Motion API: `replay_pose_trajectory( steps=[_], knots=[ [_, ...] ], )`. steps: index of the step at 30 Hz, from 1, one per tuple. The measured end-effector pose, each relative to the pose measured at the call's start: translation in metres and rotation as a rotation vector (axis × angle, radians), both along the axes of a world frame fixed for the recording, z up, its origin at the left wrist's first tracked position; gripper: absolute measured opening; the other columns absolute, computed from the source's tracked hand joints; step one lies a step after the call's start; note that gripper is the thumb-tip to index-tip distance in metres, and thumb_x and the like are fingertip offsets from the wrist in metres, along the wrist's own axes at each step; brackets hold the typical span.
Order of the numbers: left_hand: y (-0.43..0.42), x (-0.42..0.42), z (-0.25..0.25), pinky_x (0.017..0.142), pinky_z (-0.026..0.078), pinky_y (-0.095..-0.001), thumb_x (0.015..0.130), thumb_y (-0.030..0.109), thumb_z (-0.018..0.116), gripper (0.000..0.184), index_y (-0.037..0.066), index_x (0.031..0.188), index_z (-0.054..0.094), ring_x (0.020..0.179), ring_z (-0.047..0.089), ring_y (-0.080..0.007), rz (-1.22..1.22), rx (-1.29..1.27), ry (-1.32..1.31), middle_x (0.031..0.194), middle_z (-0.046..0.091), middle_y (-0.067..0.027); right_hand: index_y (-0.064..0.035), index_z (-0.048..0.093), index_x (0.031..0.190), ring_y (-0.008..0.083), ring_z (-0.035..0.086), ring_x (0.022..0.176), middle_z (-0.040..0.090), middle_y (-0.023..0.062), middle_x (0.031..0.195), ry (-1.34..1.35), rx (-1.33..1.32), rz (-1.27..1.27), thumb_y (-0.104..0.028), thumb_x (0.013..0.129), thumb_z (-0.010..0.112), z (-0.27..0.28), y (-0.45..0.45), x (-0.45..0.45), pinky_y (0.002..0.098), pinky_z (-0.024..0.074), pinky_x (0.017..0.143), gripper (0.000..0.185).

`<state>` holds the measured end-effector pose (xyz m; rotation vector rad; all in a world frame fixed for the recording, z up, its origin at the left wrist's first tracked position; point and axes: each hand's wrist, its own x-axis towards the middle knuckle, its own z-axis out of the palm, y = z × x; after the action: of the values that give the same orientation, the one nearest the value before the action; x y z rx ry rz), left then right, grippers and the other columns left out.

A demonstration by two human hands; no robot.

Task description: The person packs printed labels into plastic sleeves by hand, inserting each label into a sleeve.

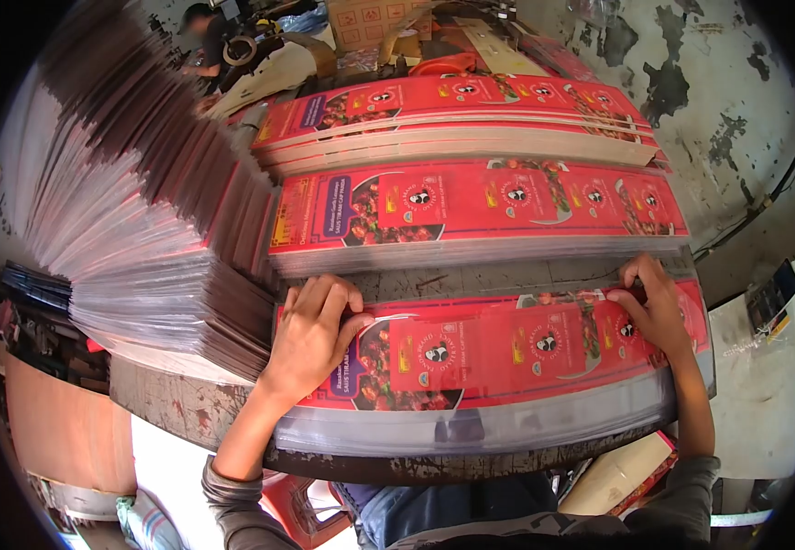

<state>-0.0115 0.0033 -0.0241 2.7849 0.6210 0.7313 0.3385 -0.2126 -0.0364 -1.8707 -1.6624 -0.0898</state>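
A stack of long red printed packaging sheets (498, 353) lies right in front of me, with food pictures and a panda logo on top. Its near side looks translucent and layered. My left hand (317, 335) is curled over the far edge at the left end, thumb on the printed face. At the right end my right hand (651, 307) bends its fingers over the same edge in a similar pinch. Whether they hold one sheet or several is hidden. Just beyond my hands sits a second stack of red printed sheets (471, 206).
A thicker red printed stack (461, 115) lies farther back. Tall, fanned piles of sheets (150, 238) rise at the left, close to my left arm. The worn table edge (177, 403) curves in front of me. Another person (209, 41) is at the back left.
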Motion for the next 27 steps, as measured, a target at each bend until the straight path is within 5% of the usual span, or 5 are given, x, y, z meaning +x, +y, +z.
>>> replay_pose_trajectory(
  steps=[13,14,18,24,27],
  knots=[
    [-0.005,-0.005,0.013,0.072,0.042,-0.0353,0.072,0.005,0.072,0.015,0.004,0.079,0.058,0.074,0.054,-0.0273,0.006,0.179,-0.215,0.077,0.06,-0.0074,-0.001,0.048,0.078,0.0301,0.045,0.068,0.047,0.0117,0.073,-0.256,0.244,0.004,-0.008,0.078,0.065,0.016,-0.003,-0.004,0.0381,0.0358,0.066,0.018],
    [-0.003,-0.008,0.014,0.076,0.04,-0.0348,0.074,0.007,0.07,0.016,0.004,0.085,0.058,0.075,0.058,-0.0221,0.021,0.296,-0.264,0.081,0.062,-0.0033,-0.001,0.048,0.078,0.0301,0.045,0.068,0.047,0.0117,0.073,-0.26,0.249,0.002,-0.008,0.078,0.065,0.019,-0.004,-0.002,0.0381,0.0358,0.066,0.018],
    [-0.001,-0.015,0.014,0.087,0.039,-0.0407,0.076,0.008,0.069,0.027,0.003,0.099,0.056,0.094,0.056,-0.0291,0.161,0.396,-0.418,0.104,0.06,-0.0132,0.0012,0.05,0.081,0.0296,0.046,0.066,0.046,0.0142,0.073,-0.19,0.36,-0.143,-0.009,0.083,0.062,0.037,0.012,0.015,0.0356,0.0375,0.06,0.016],
    [-0.007,-0.009,0.008,0.102,0.031,-0.0492,0.078,0.018,0.067,0.037,0.002,0.109,0.055,0.115,0.047,-0.0327,0.003,0.409,-0.171,0.127,0.048,-0.0167,0.0018,0.048,0.082,0.0299,0.046,0.065,0.048,0.0132,0.073,-0.025,0.268,-0.064,-0.012,0.084,0.062,0.055,0.076,0.058,0.0347,0.0392,0.061,0.019],
    [-0.003,-0.005,-0.002,0.103,0.029,-0.0472,0.08,0.026,0.065,0.043,0.007,0.117,0.054,0.12,0.046,-0.0259,0.03,0.297,-0.044,0.13,0.047,-0.0115,0.0012,0.048,0.08,0.035,0.051,0.073,0.054,0.0148,0.077,-0.262,0.247,-0.028,-0.015,0.084,0.062,0.047,0.108,0.06,0.0402,0.0419,0.068,0.021]
  ],
)
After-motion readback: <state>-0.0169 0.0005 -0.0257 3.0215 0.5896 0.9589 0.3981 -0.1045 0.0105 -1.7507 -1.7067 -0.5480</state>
